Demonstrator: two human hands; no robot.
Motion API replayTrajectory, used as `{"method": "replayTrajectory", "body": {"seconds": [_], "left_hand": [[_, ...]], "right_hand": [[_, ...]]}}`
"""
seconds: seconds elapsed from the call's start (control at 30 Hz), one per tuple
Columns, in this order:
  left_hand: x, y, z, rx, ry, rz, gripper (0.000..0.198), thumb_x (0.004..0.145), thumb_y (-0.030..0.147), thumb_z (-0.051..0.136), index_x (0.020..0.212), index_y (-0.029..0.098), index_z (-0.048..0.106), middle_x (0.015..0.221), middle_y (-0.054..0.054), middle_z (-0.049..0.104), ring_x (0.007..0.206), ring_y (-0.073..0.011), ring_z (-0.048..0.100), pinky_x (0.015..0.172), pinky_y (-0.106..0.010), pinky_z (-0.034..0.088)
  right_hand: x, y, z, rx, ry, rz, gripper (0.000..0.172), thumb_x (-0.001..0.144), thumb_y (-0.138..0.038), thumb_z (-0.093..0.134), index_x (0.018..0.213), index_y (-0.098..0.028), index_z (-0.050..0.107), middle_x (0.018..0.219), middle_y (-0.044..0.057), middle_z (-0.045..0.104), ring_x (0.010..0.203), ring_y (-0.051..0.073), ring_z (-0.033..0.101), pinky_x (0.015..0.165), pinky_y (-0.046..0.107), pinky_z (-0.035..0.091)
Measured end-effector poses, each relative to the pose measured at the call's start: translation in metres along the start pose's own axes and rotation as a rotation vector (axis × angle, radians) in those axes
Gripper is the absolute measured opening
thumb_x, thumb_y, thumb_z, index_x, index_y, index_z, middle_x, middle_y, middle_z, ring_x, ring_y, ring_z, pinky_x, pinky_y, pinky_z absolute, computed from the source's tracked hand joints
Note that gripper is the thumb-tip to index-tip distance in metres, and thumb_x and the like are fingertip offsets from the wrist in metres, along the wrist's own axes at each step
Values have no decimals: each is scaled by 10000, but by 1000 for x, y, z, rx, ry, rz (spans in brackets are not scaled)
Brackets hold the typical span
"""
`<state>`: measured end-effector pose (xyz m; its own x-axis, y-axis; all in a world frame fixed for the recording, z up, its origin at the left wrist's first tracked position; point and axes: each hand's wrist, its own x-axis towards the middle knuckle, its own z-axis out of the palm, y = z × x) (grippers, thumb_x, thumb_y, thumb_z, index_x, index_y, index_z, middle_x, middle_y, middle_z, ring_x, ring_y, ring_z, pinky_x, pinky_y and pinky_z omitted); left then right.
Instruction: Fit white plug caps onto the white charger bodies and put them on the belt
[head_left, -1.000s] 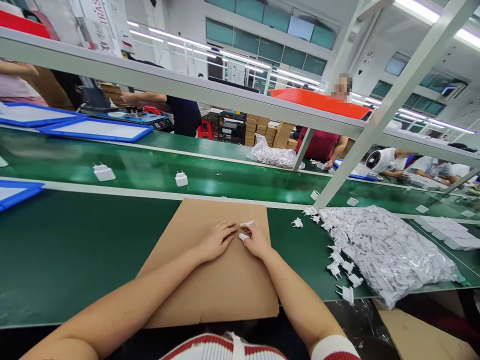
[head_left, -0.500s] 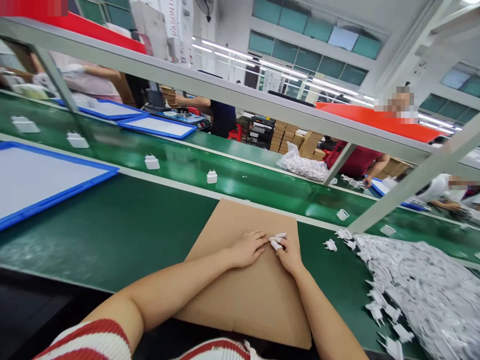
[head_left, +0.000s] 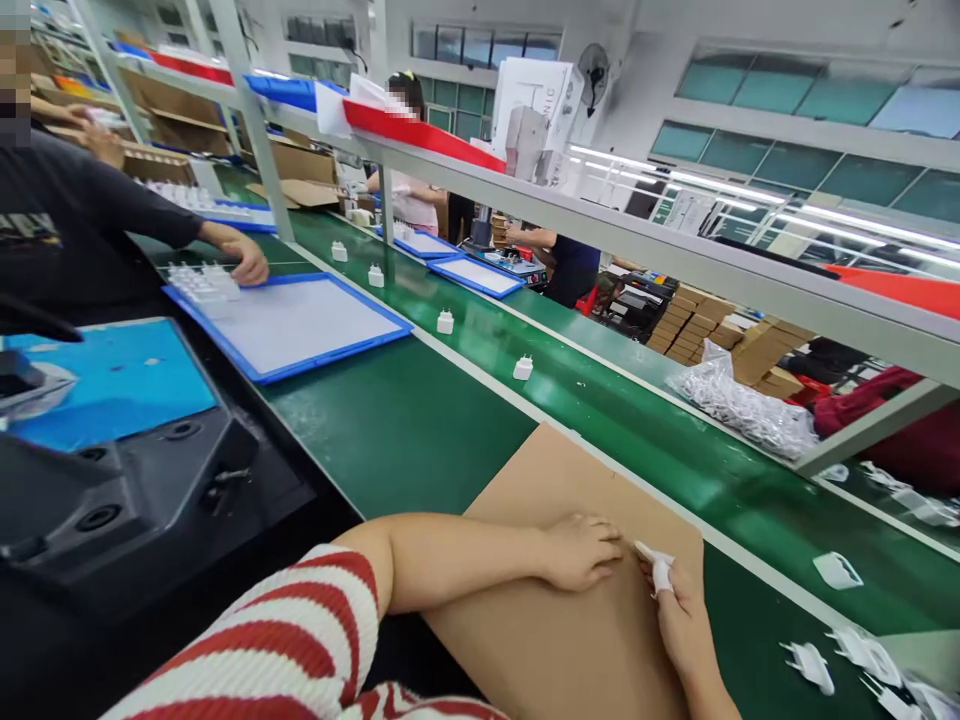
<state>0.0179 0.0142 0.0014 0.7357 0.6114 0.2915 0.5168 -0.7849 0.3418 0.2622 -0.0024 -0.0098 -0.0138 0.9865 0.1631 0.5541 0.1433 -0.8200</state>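
A flat sheet of brown cardboard lies on the green bench in front of me. My left hand rests palm down on it, its fingers stretched out and holding nothing. Just right of it, my right hand is over the cardboard's right part. White finger covers are on its thumb and forefinger, which are loosely apart; the other fingers are partly hidden. Nothing shows in its grasp. Several white plug adapters lie on the bench to the right of my right hand.
On the green conveyor belt stand spaced white chargers. A co-worker's hand is at a blue-rimmed tray on the left. A dark machine stands nearer. A bag of white parts sits beyond the belt.
The view has swung left, bringing the co-worker and the dark machine into sight. My left hand stays flat on the cardboard; my right hand is turned slightly and a little apart from it.
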Motion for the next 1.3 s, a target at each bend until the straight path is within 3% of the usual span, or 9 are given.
{"method": "replayTrajectory", "body": {"seconds": [0.3, 0.57, 0.8, 0.87, 0.93, 1.03, 1.1, 1.2, 1.3], "left_hand": [[-2, 1, -3, -63, 9, -33, 397, 1017, 366, 563, 1338, 157, 668, 1535, -172, 562, 1446, -333, 493, 1213, -524, 413], [-2, 1, -7, -109, -9, -68, 417, 1012, 381, 574, 1363, 175, 664, 1546, -152, 554, 1456, -334, 481, 1230, -521, 390], [-7, 7, -10, -235, -8, -122, 426, 999, 325, 571, 1405, 219, 642, 1574, -134, 531, 1477, -340, 453, 1250, -567, 354], [-8, 7, -11, -260, -18, -129, 420, 1000, 322, 566, 1402, 233, 647, 1586, -125, 521, 1484, -340, 443, 1250, -581, 350], [-9, 8, -12, -275, -26, -135, 413, 1002, 322, 563, 1397, 242, 654, 1591, -118, 518, 1485, -338, 440, 1250, -589, 348], [-10, 8, -12, -289, -39, -154, 421, 998, 327, 573, 1403, 247, 655, 1595, -111, 515, 1490, -339, 435, 1257, -592, 339], [-10, 8, -12, -298, -36, -156, 415, 1001, 333, 572, 1400, 257, 657, 1594, -107, 516, 1493, -337, 433, 1261, -594, 336], [-10, 8, -12, -302, -34, -156, 405, 1003, 331, 574, 1393, 262, 660, 1586, -107, 524, 1492, -331, 432, 1260, -591, 338], [-10, 8, -12, -295, -57, -170, 412, 1008, 324, 569, 1404, 244, 652, 1595, -109, 512, 1501, -330, 418, 1264, -585, 333]], "right_hand": [[-6, -9, -1, -79, -48, -82, 431, 835, -522, 558, 1002, -235, 833, 1178, 123, 738, 1119, 311, 685, 941, 420, 569], [-1, -4, -2, -103, -90, -82, 432, 863, -528, 551, 1025, -246, 835, 1180, 134, 719, 1118, 316, 680, 807, 387, 590], [-13, -31, -1, -25, -103, -81, 425, 931, -516, 535, 1050, -226, 821, 1143, 134, 709, 978, 270, 682, 761, 371, 588], [-14, -35, -4, -14, -43, -82, 419, 942, -517, 545, 1080, -226, 812, 1163, 133, 692, 908, 247, 668, 756, 376, 587], [-12, -32, -13, -42, 129, -57, 438, 941, -518, 547, 1153, -222, 790, 1251, 148, 648, 917, 249, 657, 791, 404, 586], [-6, -16, -36, -246, 507, 45, 510, 901, -458, 545, 1293, -185, 721, 1408, 201, 543, 1202, 353, 588, 1013, 532, 508], [-1, -1, -54, -429, 651, 226, 616, 876, -393, 543, 1436, -145, 611, 1506, 250, 451, 1383, 425, 456, 1119, 622, 390], [3, 16, -76, -594, 578, 560, 712, 890, -310, 525, 1562, -86, 451, 1568, 312, 367, 1486, 470, 332, 1158, 660, 313], [2, 24, -90, -685, 440, 648, 665, 873, -218, 506, 1516, -51, 516, 1556, 298, 399, 1506, 460, 310, 1179, 583, 341]]}}
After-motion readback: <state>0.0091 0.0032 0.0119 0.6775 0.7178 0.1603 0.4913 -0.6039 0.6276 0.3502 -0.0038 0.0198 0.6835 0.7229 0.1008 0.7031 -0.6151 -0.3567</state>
